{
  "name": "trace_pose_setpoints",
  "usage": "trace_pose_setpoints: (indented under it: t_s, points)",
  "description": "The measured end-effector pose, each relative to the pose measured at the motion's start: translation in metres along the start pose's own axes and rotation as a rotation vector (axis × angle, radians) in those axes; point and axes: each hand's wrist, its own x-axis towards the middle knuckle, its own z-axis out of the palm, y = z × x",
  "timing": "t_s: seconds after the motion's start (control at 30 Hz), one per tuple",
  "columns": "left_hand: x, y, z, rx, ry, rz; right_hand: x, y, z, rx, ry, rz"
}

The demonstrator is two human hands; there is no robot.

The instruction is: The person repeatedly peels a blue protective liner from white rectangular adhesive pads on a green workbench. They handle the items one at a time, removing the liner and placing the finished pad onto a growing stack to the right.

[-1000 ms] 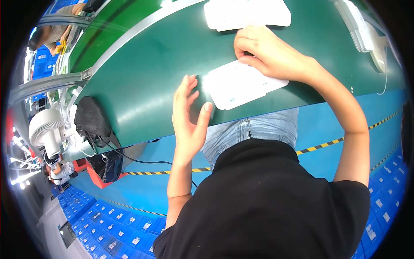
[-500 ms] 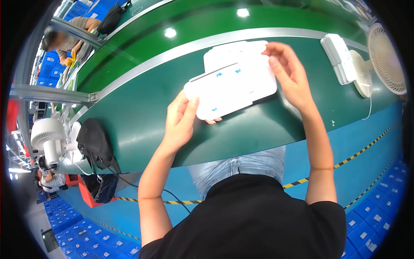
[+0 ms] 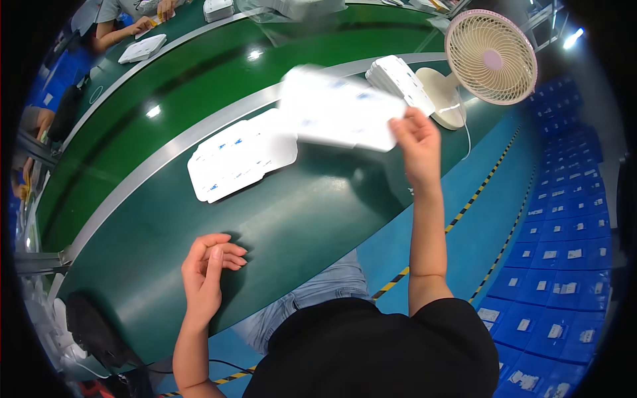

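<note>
My right hand (image 3: 418,142) grips one end of a flat white card-like piece (image 3: 342,106) with small blue marks, pinched between thumb and fingers. This piece is lifted off the bench and smeared by motion. To its left lies a white pile (image 3: 242,156) of similar flat pieces with blue marks, apparently several layered together. My left hand (image 3: 209,272), loosely curled with fingers apart and nothing in it, is over the green bench (image 3: 292,205) near its front edge. Just beyond the held piece is a second stack of white pieces (image 3: 401,83).
A cream fan (image 3: 491,58) on a round base stands right of the second stack. A green belt (image 3: 199,86) runs behind a metal rail. A black bag (image 3: 96,331) sits at the bench's left end. Blue boxes (image 3: 557,285) fill the right side; co-workers' hands (image 3: 142,25) are far left.
My right hand has lifted a white piece and carried it right, toward the fan. My left hand has let go and drawn back toward the front edge. The view has turned right.
</note>
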Motion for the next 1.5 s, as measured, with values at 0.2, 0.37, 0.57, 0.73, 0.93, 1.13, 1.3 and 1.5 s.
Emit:
trace_pose_setpoints:
  t_s: [0.2,0.37,0.57,0.73,0.93,1.13,1.3,1.5]
  points:
    - [-0.003,-0.001,0.004,0.062,-0.049,0.028,0.063,0.001,-0.102,-0.27,0.508,-0.111]
    - [0.0,-0.001,0.005,0.134,-0.057,0.051,0.081,0.025,-0.13,-0.3,0.487,-0.062]
    - [0.001,-0.005,0.001,0.174,-0.031,0.049,0.081,0.038,-0.123,-0.445,0.452,0.014]
    - [0.001,-0.002,0.005,0.196,-0.041,0.043,0.08,0.048,-0.132,-0.856,0.414,-0.056]
    - [0.0,0.0,0.006,0.229,-0.037,0.059,0.075,0.042,-0.129,-1.137,0.383,-0.065]
    - [0.0,-0.001,0.005,0.245,-0.03,0.065,0.068,0.03,-0.115,-1.309,0.347,0.029]
    - [0.0,0.002,0.006,0.262,-0.032,0.069,0.074,0.033,-0.115,-1.263,0.278,-0.305]
    - [-0.001,0.001,0.005,0.273,-0.039,0.064,0.088,0.045,-0.087,-1.319,0.019,-0.536]
